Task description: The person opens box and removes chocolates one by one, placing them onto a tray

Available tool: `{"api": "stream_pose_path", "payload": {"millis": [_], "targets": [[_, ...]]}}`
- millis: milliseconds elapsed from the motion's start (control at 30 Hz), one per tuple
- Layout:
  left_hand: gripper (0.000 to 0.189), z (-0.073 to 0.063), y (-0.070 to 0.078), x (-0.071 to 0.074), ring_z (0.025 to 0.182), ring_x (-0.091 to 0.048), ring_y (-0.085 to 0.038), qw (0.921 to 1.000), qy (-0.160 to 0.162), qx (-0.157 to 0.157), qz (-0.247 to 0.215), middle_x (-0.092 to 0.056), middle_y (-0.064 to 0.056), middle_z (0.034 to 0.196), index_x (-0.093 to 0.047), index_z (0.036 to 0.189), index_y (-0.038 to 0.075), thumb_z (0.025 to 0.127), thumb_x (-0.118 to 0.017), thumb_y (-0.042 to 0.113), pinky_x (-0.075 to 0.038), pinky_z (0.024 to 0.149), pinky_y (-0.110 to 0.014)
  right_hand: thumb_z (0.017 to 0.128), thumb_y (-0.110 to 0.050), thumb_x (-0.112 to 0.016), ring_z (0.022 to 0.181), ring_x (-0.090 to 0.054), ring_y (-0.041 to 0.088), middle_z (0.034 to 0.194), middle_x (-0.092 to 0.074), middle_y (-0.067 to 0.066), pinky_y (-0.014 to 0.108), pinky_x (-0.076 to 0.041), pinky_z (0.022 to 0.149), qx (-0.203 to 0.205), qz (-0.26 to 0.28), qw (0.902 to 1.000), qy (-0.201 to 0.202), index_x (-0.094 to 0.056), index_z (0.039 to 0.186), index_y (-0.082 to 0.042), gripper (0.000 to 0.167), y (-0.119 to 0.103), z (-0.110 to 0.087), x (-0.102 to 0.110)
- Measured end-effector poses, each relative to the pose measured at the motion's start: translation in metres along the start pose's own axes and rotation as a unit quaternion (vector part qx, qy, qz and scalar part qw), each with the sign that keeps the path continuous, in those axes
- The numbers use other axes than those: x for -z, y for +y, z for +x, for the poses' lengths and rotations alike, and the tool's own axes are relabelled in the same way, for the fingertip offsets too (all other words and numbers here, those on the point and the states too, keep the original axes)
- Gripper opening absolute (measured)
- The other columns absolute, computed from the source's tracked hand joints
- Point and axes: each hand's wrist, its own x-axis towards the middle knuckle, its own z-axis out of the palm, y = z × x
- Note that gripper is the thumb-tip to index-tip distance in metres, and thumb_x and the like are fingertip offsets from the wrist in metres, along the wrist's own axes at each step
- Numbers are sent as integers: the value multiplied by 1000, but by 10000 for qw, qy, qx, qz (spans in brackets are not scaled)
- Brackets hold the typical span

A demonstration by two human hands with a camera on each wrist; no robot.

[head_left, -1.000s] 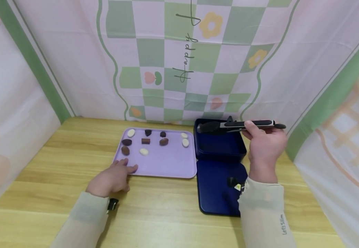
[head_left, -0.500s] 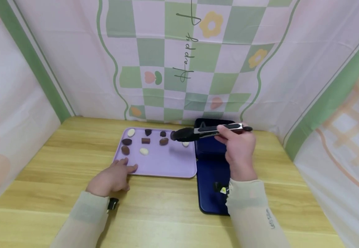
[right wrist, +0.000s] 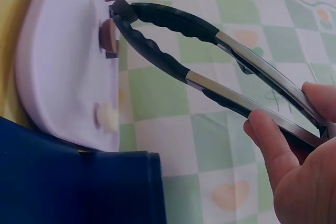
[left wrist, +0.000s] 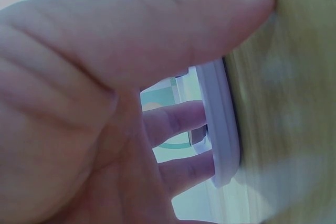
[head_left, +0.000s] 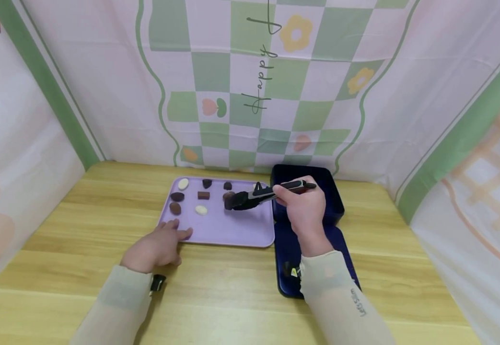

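Observation:
My right hand (head_left: 305, 211) grips black-and-silver kitchen tongs (head_left: 263, 192) by the handles, thumb on one arm and fingers on the other in the right wrist view. The black tong tips (right wrist: 125, 11) come together over the lilac tray (head_left: 241, 232), overlapping a brown oval chocolate (head_left: 227, 195) in the head view. Other chocolates, such as a rectangular one (head_left: 203, 195) and a white oval one (head_left: 201, 210), are spread about the tray. My left hand (head_left: 155, 247) rests its fingers on the tray's near left corner, thumb (left wrist: 199, 22) extended outside the rim.
A deep navy box (head_left: 331, 201) stands open right of the tray, with its navy lid (head_left: 285, 239) lying flat in front, partly under my right forearm. Behind the wooden table (head_left: 215, 297) hangs a checkered cloth (head_left: 241, 110).
My right hand has carried the tongs leftward and down from above the navy box to the middle of the tray. The left hand has stayed in place.

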Motion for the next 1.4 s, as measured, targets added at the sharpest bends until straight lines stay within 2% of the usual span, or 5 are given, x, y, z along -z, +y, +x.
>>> {"api": "stream_pose_path", "payload": {"millis": [400, 633, 933, 1167, 1400], "targets": [[76, -1, 1, 0, 140, -15, -57, 10000, 28, -50, 47, -23, -31, 156, -51, 147, 14, 78, -80, 8, -23, 108, -69, 73, -4, -86, 71, -70, 23, 86, -69, 14, 36, -62, 66, 9, -476, 9989, -50, -58, 91, 0, 34, 6, -2, -4], [76, -2, 1, 0, 141, -16, -56, 10000, 4, -30, 50, -23, -30, 157, -50, 148, 15, 79, -79, 8, -23, 109, -69, 74, -13, -88, 72, -67, 20, 82, -69, 8, 30, -59, 66, 526, -1119, 9923, -80, -65, 92, -7, 30, 1, -7, -2], [76, -1, 1, 0, 140, -16, -58, 9999, 59, -76, 87, -23, -32, 156, -51, 147, 15, 77, -81, 9, -24, 108, -70, 77, -20, -88, 69, -66, 24, 84, -69, 3, 31, -55, 57, 1402, -1217, 9790, -840, -68, 95, -13, 28, 2, -24, -11], [76, -1, 1, 0, 140, -17, -57, 9999, 52, -68, 92, -24, -31, 156, -51, 147, 15, 78, -80, 9, -24, 108, -69, 77, -19, -87, 68, -65, 22, 81, -70, -2, 33, -54, 56, 1489, -1476, 9750, -735, -68, 92, -17, 25, 5, -25, -12], [73, -1, 1, -1, 141, -16, -55, 9999, 9, -7, 108, -24, -28, 157, -50, 148, 16, 81, -79, 9, -23, 109, -69, 76, -16, -88, 73, -66, 17, 84, -71, 1, 30, -56, 63, 1016, -1479, 9832, -325, -64, 89, -9, 28, 5, -13, -5]]}}
